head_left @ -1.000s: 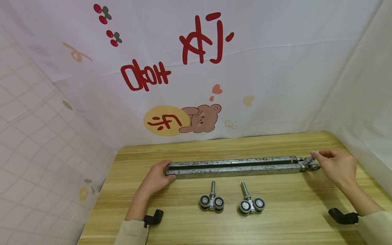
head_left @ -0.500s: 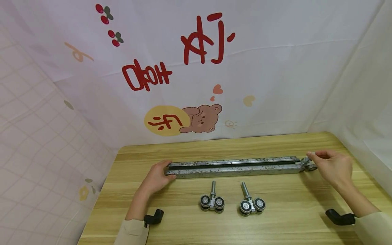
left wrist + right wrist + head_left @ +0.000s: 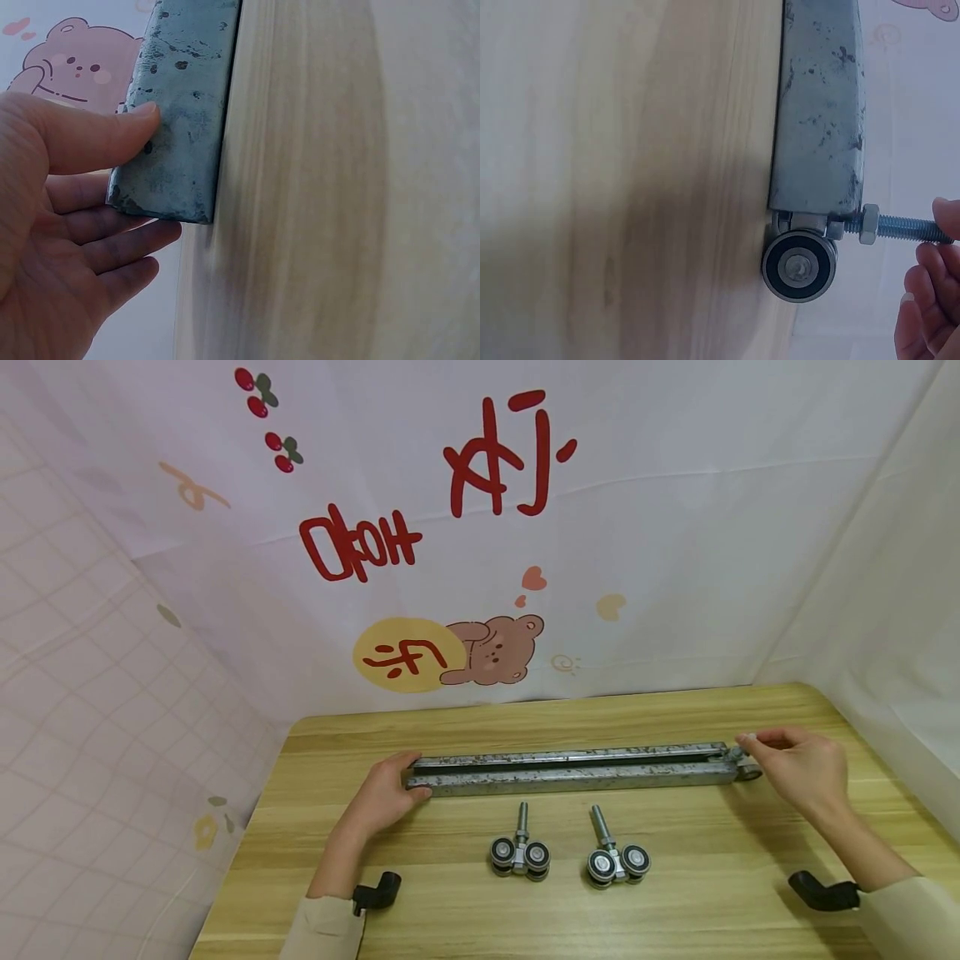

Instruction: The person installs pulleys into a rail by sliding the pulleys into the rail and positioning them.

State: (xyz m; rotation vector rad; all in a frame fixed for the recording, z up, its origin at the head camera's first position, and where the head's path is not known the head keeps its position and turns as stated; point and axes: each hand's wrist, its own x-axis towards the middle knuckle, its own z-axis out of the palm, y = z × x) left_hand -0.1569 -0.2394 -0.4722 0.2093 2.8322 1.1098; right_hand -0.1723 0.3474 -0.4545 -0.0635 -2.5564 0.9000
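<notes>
A long grey metal track (image 3: 570,779) with a slot along its top lies across the table, its surface speckled and worn. My left hand (image 3: 386,793) grips its left end, thumb on the near side wall (image 3: 176,112). At the right end, my right hand (image 3: 810,772) pinches the threaded bolt (image 3: 907,228) of a roller trolley (image 3: 799,266) between thumb and fingers. The bolt stands up from the track, with a nut partway along it. One wheel pair sits inside the track's end, mostly hidden; the outer wheel (image 3: 748,772) shows just outside the opening.
Two more roller trolleys lie on the wooden table (image 3: 450,910) in front of the track: one (image 3: 519,852) left of the other (image 3: 617,860), bolts pointing away. A white printed cloth (image 3: 675,527) hangs behind the table and at both sides.
My right hand has moved left with the roller trolley, whose leading wheels have gone into the track's right end. My left hand and the track have stayed in place.
</notes>
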